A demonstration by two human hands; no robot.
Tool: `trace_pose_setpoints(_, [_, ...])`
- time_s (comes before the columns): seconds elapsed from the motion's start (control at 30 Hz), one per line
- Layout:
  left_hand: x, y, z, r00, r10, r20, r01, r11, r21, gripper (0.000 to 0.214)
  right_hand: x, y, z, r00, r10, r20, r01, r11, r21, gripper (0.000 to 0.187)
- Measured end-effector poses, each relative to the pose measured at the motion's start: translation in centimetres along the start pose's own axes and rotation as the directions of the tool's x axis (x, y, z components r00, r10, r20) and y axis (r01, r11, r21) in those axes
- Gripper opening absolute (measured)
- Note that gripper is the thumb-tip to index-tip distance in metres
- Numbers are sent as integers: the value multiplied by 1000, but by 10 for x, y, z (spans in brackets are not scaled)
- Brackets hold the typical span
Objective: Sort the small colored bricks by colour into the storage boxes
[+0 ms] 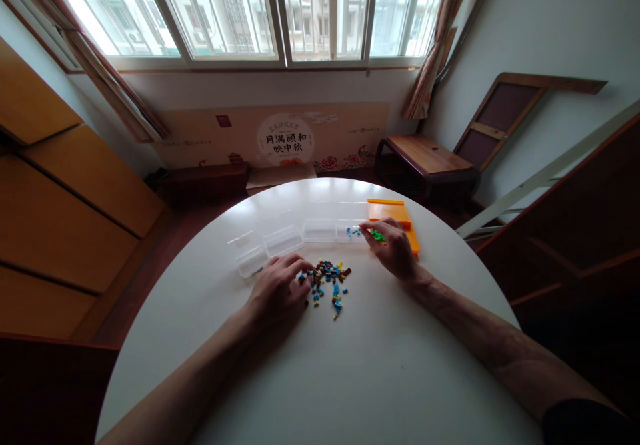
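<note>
A loose pile of tiny building bricks [327, 273] in brown, blue and yellow lies on the white table. At its left edge rests my left hand [280, 286], thumb and fingertips apart among the outermost bricks. My right hand [393, 248] reaches over a clear plastic box [343, 239] holding a few blue bricks [354, 232]. Thumb and forefinger are pinched together above that box; whatever they hold is too small to make out. Green bricks [379, 236] show beneath the right hand, partly covered by it.
More clear boxes with open lids stand in an arc to the left, including one box [320, 232] in the middle and another box [283, 242]. Orange plastic pieces [390, 212] lie behind my right hand. Beyond the round table [350, 378] are a wooden chair [430, 155] and a window.
</note>
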State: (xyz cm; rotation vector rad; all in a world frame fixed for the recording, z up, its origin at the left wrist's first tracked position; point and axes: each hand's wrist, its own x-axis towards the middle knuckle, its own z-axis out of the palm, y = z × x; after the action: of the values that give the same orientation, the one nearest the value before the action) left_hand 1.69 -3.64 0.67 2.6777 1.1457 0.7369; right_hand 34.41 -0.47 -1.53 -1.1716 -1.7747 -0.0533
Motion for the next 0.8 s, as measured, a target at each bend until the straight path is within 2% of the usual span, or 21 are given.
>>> trace_pose_setpoints(0.13, [1,2,-2,1000,3,-7,-3,1000,5,18,-2,2,2,999,19,50,-21,999,31,17])
trace_pose_setpoints(0.2, [1,2,-2,1000,2,-10,-2,1000,2,18,-3,-1,2,995,-29,96,23,998,60,17])
trace_pose_setpoints(0.27, [1,1,-2,1000,15,-17,-15,1000,-8,18,-2,-6,0,977,-127,170,107,987,123,17])
trace_pose_setpoints(0.33, [0,-1,0,999,40,-20,-41,999,-19,17,-1,-15,-4,928,-260,266,206,955,212,16])
trace_pose_setpoints(0.4, [0,-3,3,998,65,-21,-66,997,-26,15,0,-24,-8,855,-385,347,288,910,298,16])
trace_pose_setpoints(0.5, [-1,-6,7,996,81,-38,-83,996,-30,15,-1,-35,-12,766,-490,416,347,860,373,20])
trace_pose_setpoints(0.63, [-1,-6,10,994,95,-53,-96,995,-18,17,-1,-39,-15,715,-503,486,330,855,399,23])
trace_pose_setpoints(0.8, [0,-4,9,995,95,-42,-95,995,-8,16,0,-41,-15,692,-508,513,321,853,412,12])
